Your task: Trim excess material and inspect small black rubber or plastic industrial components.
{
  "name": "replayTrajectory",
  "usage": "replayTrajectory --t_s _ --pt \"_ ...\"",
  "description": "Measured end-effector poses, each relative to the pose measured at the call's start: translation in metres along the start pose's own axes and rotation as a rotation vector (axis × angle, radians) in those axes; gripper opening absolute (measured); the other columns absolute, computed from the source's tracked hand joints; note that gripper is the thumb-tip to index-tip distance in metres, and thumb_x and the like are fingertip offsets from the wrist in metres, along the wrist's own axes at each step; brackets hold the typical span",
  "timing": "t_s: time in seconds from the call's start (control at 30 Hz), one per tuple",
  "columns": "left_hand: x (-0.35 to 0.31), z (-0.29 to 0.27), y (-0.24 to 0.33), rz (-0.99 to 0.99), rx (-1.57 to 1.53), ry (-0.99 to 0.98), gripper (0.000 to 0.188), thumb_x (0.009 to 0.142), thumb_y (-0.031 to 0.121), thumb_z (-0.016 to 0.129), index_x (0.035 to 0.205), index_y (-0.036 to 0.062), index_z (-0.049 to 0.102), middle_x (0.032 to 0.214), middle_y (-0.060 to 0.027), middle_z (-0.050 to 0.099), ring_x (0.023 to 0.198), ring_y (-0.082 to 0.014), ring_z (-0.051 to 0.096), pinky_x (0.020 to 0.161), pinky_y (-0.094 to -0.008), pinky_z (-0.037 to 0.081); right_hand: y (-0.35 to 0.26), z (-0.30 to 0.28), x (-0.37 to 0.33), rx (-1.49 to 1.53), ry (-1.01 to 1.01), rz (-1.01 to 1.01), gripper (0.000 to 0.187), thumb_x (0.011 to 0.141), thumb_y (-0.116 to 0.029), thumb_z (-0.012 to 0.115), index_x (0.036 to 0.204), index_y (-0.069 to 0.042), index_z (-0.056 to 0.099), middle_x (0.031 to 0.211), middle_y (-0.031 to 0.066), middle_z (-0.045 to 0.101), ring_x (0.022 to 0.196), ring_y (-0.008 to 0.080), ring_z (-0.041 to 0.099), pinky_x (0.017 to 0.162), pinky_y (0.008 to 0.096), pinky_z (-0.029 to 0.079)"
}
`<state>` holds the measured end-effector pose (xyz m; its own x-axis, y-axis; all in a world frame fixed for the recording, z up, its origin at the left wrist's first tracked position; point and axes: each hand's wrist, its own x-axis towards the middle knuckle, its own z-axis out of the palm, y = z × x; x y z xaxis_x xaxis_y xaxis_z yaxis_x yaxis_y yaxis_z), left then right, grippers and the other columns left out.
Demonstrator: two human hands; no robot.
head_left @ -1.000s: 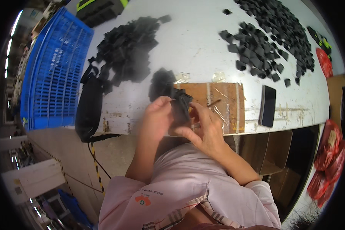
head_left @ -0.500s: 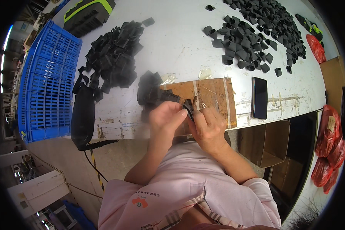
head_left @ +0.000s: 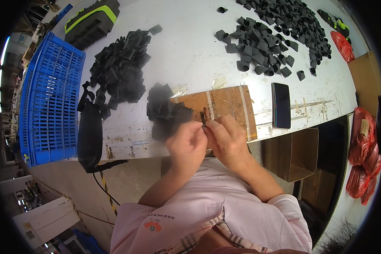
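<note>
My left hand (head_left: 187, 144) and my right hand (head_left: 229, 137) meet over the near edge of a brown board (head_left: 230, 99). Both are closed, their fingertips pinching a small black fabric piece (head_left: 202, 119), seen narrow and mostly covered by the fingers. A slim brown and metallic item (head_left: 206, 112) pokes up beside my right fingers; its kind is unclear. Left of the board, close to my left hand, lies a small heap of flat black pieces (head_left: 165, 112).
A larger pile of flat black pieces (head_left: 120, 67) lies left, by a black pouch (head_left: 90, 137) and blue crate (head_left: 53, 101). Many folded black pieces (head_left: 262, 46) spread at the far right. A phone (head_left: 281, 106) sits right of the board; a cardboard box (head_left: 302, 154) stands below the table edge.
My hands have drawn closer together, and my left fingers have curled into a tighter pinch. The black piece between them now shows narrower and more covered. The whole view has shifted slightly.
</note>
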<state>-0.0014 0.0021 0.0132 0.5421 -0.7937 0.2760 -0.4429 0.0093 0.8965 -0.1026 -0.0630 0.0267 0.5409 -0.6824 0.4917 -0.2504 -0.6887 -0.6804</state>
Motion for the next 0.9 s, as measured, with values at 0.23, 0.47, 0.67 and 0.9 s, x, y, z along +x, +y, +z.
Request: replayTrajectory --t_s 0.23,0.47,0.67,0.9 --pt "0.014 -0.015 0.009 -0.737 -1.221 -0.165 0.011 0.076 -0.006 0.049 0.086 -0.0013 0.05 0.066 -0.0038 0.051 0.039 -0.0024 0.033 0.037 -0.0169 0.026 0.012 0.005 -0.005 0.101 0.123 0.171 0.012 0.068 0.002 0.06 0.08 0.002 0.057 0.068 0.0079 0.052 0.055 0.0207 0.051 0.05 0.0298 0.043" --pt "0.008 -0.005 0.017 -0.168 -0.398 0.01 0.019 0.072 -0.01 0.049 0.09 -0.004 0.049 0.075 -0.0065 0.054 0.042 -0.0016 0.034 0.039 -0.0167 0.028 0.013 -0.003 -0.005 1.773 -0.246 0.935 0.011 0.082 -0.014 0.058 0.079 -0.003 0.059 0.065 -0.003 0.052 0.052 0.0043 0.038 0.047 0.0184 0.028" --pt "0.032 -0.022 0.022 -0.553 -1.228 -0.127 0.018 0.077 -0.006 0.044 0.094 -0.0037 0.048 0.084 -0.0176 0.059 0.035 -0.0045 0.038 0.032 -0.019 0.026 -0.008 -0.03 0.033 1.081 -0.315 0.641 0.021 0.087 -0.023 0.053 0.073 -0.006 0.053 0.063 -0.0053 0.046 0.054 0.002 0.036 0.046 0.0183 0.028" --pt "0.047 -0.029 0.007 -0.784 -1.6 -0.332 0.023 0.081 -0.005 0.037 0.101 -0.0018 0.046 0.067 -0.0079 0.054 0.03 -0.0042 0.029 0.032 -0.0193 0.023 0.024 -0.01 0.049 1.198 -0.448 0.66 0.023 0.087 -0.024 0.053 0.072 -0.007 0.053 0.061 -0.0073 0.043 0.053 0.0011 0.034 0.046 0.0173 0.027"
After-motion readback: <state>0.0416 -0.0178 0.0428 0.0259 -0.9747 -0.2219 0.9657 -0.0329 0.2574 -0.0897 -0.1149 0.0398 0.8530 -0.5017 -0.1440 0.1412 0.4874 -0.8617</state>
